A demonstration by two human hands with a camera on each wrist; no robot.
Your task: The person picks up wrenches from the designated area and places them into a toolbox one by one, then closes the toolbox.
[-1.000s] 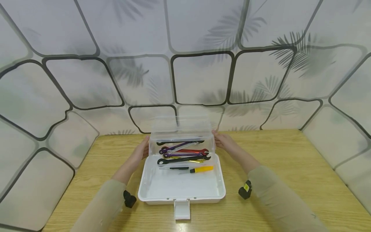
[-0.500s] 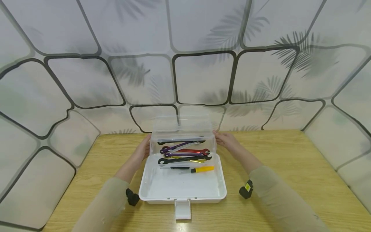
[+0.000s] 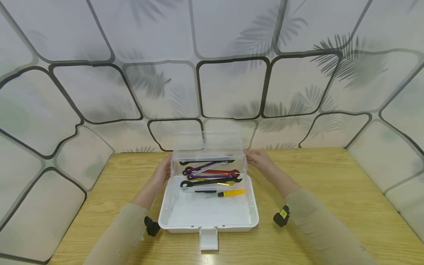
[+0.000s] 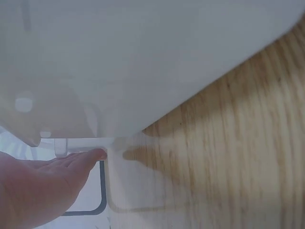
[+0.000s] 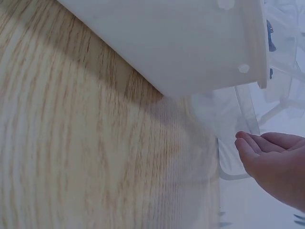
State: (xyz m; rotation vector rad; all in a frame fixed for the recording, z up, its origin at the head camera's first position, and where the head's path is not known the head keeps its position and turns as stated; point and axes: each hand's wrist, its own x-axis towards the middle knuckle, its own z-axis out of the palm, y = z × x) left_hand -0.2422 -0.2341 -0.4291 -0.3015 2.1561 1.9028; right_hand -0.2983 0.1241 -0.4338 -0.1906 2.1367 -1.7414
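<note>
A white toolbox (image 3: 208, 215) stands with its clear lid (image 3: 208, 141) raised at the back. Inside the clear tray section lie several wrenches: black (image 3: 212, 182), red (image 3: 228, 172) and purple ones. On the white floor in front are a yellow-handled tool (image 3: 233, 193) and a thin black-handled tool (image 3: 205, 191). My left hand (image 3: 161, 173) lies along the left side of the clear section, fingers extended. On the other side my right hand (image 3: 261, 162) reaches to the clear section's right edge, fingertips right at it. Both wrist views show the hands behind the box's white side wall (image 4: 119, 71).
The toolbox rests on a wood-grain table (image 3: 314, 176). Its white latch (image 3: 208, 240) hangs down in front. A patterned backdrop (image 3: 232, 88) rises right behind the table's far edge and along both sides.
</note>
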